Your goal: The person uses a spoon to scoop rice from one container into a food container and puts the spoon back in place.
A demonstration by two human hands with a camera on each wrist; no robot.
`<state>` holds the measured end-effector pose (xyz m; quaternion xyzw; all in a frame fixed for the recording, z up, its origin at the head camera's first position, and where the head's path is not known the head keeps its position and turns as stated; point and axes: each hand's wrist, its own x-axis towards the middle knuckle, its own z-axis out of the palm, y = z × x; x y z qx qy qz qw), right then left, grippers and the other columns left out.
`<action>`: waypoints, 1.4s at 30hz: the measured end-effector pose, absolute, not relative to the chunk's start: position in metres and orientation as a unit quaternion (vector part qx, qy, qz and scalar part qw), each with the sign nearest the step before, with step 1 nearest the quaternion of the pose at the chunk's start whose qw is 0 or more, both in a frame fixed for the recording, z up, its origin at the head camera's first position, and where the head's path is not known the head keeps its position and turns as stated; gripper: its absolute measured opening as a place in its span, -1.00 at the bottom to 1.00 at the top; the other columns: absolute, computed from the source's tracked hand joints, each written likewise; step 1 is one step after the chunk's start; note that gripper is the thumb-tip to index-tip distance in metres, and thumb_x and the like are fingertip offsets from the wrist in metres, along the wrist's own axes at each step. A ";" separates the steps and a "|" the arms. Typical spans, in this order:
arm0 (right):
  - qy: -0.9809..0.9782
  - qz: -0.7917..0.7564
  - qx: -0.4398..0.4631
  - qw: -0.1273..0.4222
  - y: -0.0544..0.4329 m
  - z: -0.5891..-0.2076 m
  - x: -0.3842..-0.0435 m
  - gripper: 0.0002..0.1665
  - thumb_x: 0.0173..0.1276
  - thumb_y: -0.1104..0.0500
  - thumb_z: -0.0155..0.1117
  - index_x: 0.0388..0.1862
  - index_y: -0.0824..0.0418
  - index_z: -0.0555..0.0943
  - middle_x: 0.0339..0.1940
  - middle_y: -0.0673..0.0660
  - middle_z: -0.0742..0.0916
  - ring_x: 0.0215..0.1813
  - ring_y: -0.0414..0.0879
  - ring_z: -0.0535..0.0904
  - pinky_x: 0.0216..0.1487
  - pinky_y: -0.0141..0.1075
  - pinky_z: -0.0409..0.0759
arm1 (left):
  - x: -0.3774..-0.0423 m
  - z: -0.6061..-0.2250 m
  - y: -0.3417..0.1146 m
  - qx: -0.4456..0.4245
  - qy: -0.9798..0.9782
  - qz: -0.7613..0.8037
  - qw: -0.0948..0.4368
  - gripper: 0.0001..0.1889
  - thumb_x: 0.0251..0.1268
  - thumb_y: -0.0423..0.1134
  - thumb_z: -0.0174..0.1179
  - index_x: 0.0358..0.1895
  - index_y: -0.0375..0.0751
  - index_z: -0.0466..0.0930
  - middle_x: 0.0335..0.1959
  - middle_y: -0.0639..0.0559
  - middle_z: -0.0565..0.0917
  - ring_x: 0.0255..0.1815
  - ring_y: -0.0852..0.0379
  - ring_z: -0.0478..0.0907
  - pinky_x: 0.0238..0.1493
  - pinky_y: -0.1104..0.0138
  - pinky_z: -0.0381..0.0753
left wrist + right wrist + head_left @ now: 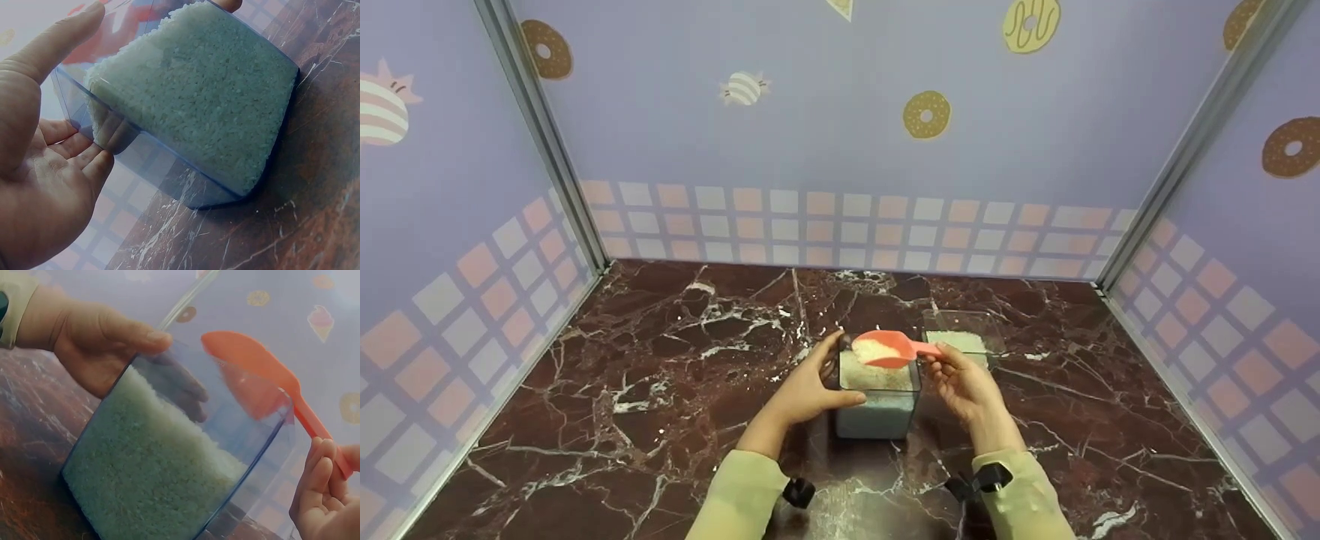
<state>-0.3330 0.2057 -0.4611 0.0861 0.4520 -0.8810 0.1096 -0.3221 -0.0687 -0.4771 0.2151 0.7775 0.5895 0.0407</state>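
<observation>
Right hand [964, 384] pinches the handle of the orange scoop [901, 348], held over the clear container [877, 420]; left hand [808, 386] grips the container's side; a tilted wrist could spill grains past the rim; head view shows the scoop's load, right wrist view only its outside, plus rice [146, 461] through the wall.

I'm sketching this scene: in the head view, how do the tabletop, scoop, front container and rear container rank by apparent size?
Largest to smallest:
1. Tabletop
2. Front container
3. Rear container, partly hidden
4. Scoop
</observation>
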 end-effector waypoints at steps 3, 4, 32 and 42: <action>0.430 -0.890 0.083 0.127 0.209 -0.458 -0.332 -0.53 0.69 0.20 -0.11 -0.41 0.25 0.64 -0.51 0.02 0.68 -0.51 -0.32 0.52 -0.52 -0.66 0.49 | -0.320 -0.477 -0.069 0.206 0.791 0.575 0.037 0.20 -0.03 -0.04 0.62 0.66 -0.14 0.03 0.63 -0.27 0.20 0.59 -0.25 0.28 0.64 -0.12 0.19; 0.424 -0.892 0.083 0.128 0.210 -0.457 -0.331 -0.52 0.69 0.20 -0.11 -0.40 0.25 0.65 -0.51 0.02 0.69 -0.51 -0.32 0.52 -0.51 -0.66 0.50 | -0.320 -0.476 -0.069 0.203 0.795 0.571 0.036 0.20 -0.04 -0.02 0.62 0.66 -0.12 0.04 0.63 -0.25 0.20 0.59 -0.25 0.28 0.64 -0.14 0.19; 0.554 -0.759 0.226 -0.256 0.285 -0.474 -0.344 -0.75 0.53 0.15 0.25 -0.36 0.23 0.66 -0.66 -0.13 0.72 -0.56 -0.36 0.65 -0.43 -0.55 0.67 | -0.318 -0.476 -0.069 0.203 0.766 0.607 0.053 0.19 -0.02 -0.18 0.61 0.66 -0.18 0.00 0.66 -0.30 0.12 0.63 -0.30 0.18 0.66 0.00 0.19; 0.667 -0.623 0.219 -0.346 0.273 -0.481 -0.349 -0.70 0.45 0.20 0.34 -0.30 0.49 0.70 -0.71 -0.23 0.65 -0.62 -0.40 0.59 -0.56 -0.61 0.50 | -0.319 -0.474 -0.069 0.207 0.776 0.595 0.045 0.20 -0.03 -0.10 0.62 0.66 -0.16 0.02 0.65 -0.29 0.16 0.60 -0.28 0.25 0.65 -0.03 0.22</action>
